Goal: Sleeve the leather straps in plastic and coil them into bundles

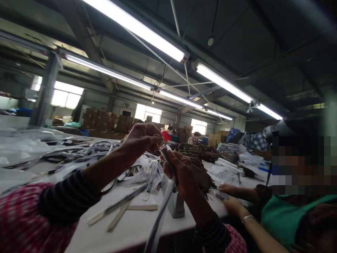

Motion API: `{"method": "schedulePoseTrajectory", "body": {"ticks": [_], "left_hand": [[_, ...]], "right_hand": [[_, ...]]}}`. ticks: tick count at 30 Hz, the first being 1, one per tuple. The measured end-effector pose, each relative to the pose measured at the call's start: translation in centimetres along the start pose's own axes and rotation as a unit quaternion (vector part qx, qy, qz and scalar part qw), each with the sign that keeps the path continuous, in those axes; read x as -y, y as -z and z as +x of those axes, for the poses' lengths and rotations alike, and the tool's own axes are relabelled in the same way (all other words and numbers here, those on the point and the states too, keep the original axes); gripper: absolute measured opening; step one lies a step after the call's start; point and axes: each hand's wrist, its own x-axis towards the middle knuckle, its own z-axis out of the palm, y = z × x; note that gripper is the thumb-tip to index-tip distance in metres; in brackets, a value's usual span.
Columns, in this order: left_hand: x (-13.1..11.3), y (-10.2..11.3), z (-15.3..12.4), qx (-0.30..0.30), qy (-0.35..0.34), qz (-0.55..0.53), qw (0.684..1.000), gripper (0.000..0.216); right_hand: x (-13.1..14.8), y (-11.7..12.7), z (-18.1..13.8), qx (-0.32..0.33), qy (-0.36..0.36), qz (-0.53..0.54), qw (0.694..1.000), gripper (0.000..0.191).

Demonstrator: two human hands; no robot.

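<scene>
My left hand [143, 138] is raised above the white table [137, 225], fingers pinched on a small metal ring or clasp at the top end of a strap. My right hand [180, 172] is closed round that same long strap in a clear plastic sleeve [162, 211], which hangs down past the table's front edge. The two hands almost touch. Both wrists wear dark striped cuffs over red patterned sleeves.
Loose straps and plastic sleeves [79, 154] are heaped on the left of the table. Brown leather pieces [200, 154] are piled behind my hands. A small grey stand [176, 205] sits below them. A co-worker in green [284, 214] works at right. Cardboard boxes [100, 121] line the far wall.
</scene>
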Motion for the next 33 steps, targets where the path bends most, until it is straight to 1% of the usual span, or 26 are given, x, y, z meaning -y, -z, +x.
{"method": "schedulePoseTrajectory", "body": {"ticks": [2,5,8,10,12,13,16,18,20,23,28,31,33], "left_hand": [[-0.1,-0.1,0.0,-0.006,0.009,-0.005,1.000,0.022],[-0.2,0.1,-0.1,0.005,0.025,0.006,1.000,0.024],[-0.1,0.2,-0.2,0.041,0.031,0.025,0.998,0.020],[0.2,0.0,-0.3,0.061,0.036,0.026,0.997,0.018],[0.6,-0.3,-0.5,0.065,0.034,0.029,0.997,0.017],[0.8,-0.4,-0.6,0.057,0.022,0.033,0.998,0.016],[1.6,-0.5,-1.2,0.004,-0.060,0.084,0.995,0.017],[2.3,-0.3,-1.8,-0.033,-0.126,0.148,0.980,0.016],[2.9,-0.1,-2.4,-0.030,-0.162,0.207,0.964,0.005],[3.5,-0.2,-3.0,0.004,-0.171,0.257,0.951,0.008],[3.4,-0.6,-3.3,0.023,-0.185,0.331,0.925,0.022],[3.3,-0.5,-3.3,0.042,-0.204,0.388,0.898,0.026],[3.4,-0.3,-3.3,0.039,-0.208,0.440,0.872,0.026]], "right_hand": [[0.4,0.0,0.3,0.011,-0.002,0.005,1.000,0.036],[0.9,-0.1,0.8,0.027,-0.027,0.006,0.999,0.036],[0.9,-0.4,1.1,0.045,-0.046,0.009,0.998,0.037],[0.6,-0.7,1.3,0.039,-0.039,0.026,0.998,0.037],[0.2,-1.1,1.4,0.007,-0.025,0.038,0.999,0.040],[0.1,-1.2,1.5,-0.017,-0.016,0.039,0.999,0.042],[-0.2,-1.4,1.8,-0.092,0.017,0.030,0.995,0.044],[-0.3,-1.4,2.0,-0.122,0.047,0.025,0.991,0.044],[-0.5,-1.4,2.1,-0.133,0.067,0.015,0.989,0.045],[-0.8,-1.5,2.1,-0.141,0.073,-0.005,0.987,0.046],[-1.4,-1.7,1.9,-0.147,0.079,-0.021,0.986,0.045],[-1.7,-1.8,2.0,-0.140,0.089,-0.028,0.986,0.048],[-1.7,-1.8,2.0,-0.132,0.087,-0.017,0.987,0.049]]}}
